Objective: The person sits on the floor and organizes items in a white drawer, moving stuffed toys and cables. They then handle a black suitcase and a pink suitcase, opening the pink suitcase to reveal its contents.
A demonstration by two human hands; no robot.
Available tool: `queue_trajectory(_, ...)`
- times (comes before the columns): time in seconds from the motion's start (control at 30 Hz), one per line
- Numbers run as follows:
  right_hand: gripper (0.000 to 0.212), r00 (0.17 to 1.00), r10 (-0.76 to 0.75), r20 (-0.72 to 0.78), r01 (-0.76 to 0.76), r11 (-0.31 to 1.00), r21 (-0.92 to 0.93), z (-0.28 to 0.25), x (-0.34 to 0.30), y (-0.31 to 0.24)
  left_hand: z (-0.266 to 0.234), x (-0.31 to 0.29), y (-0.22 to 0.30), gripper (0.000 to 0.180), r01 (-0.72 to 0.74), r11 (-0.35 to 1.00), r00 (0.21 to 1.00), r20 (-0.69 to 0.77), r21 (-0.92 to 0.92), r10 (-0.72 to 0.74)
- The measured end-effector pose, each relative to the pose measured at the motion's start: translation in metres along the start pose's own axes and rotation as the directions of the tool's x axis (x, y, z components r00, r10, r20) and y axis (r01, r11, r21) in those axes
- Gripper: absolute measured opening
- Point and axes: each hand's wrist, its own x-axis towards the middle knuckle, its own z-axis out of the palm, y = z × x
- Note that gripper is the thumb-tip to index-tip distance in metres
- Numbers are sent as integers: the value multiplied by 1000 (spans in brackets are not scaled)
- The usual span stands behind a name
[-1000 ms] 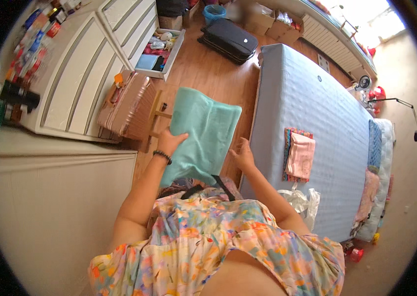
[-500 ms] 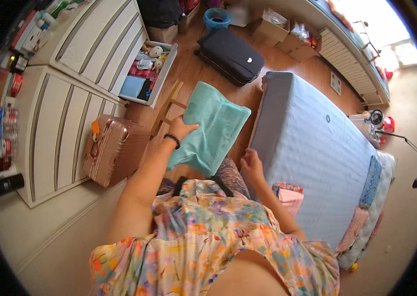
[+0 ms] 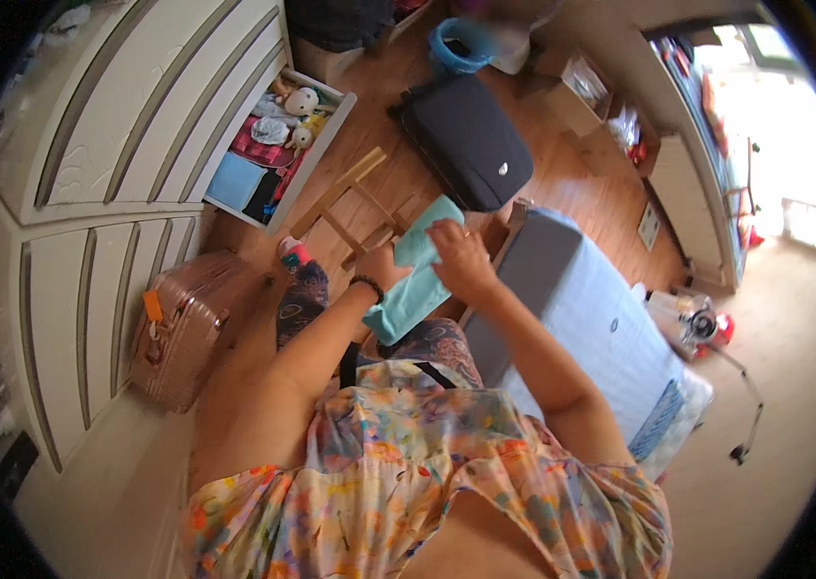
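A teal towel [image 3: 418,294], folded into a narrow strip, is held up in front of my lap. My left hand [image 3: 384,267], with a dark beaded bracelet at the wrist, grips its left edge, the thumb lying over the cloth. My right hand [image 3: 461,259] is closed on its upper right part, fingers bent over the fabric. Behind the towel, a small wooden stool [image 3: 340,207] stands on the floor, partly hidden by it.
An open drawer [image 3: 316,164] holding soft toys and folded cloth juts from the white cabinet [image 3: 157,106]. A rose-gold suitcase [image 3: 186,333] stands at left. Beyond the stool lies a black suitcase [image 3: 471,135]. To the right is a bed with a pale blue mattress [image 3: 582,318].
The towel has gone from a wide spread sheet to a narrow folded strip. My right hand has come up from beside the bed onto it. The view has shifted.
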Motion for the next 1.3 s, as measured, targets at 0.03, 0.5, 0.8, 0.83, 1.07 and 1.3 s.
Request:
queue_trajectory(0.03, 52, 998, -48, 50, 53, 993, -108, 17, 13, 9, 3, 10, 3, 51, 42, 999, 997, 66, -28, -40)
queue_trajectory(0.5, 30, 810, -186, 557, 293, 950, -110, 230, 107, 135, 88, 94, -75, 31, 166, 966, 873, 426, 197, -237)
queue_trajectory(0.8, 24, 532, -125, 837, 7, 990, 143, 354, 83, 160, 171, 110, -155, 44, 281, 930, 504, 788, 235, -352)
queue_trajectory(0.83, 23, 510, -104, 854, -13, 992, 129, 371, 81, 164, 172, 117, -158, 45, 275, 933, 500, 793, 234, -347)
queue_trajectory(1.07, 27, 437, -117, 892, -30, 989, 144, 434, 70, 170, 211, 121, -207, 49, 177, 937, 370, 862, 300, -346)
queue_trajectory(1.3, 38, 228, -344, 911, 151, 937, 316, 450, 44, 149, 252, 82, -224, 61, -71, 959, 211, 944, 274, -254)
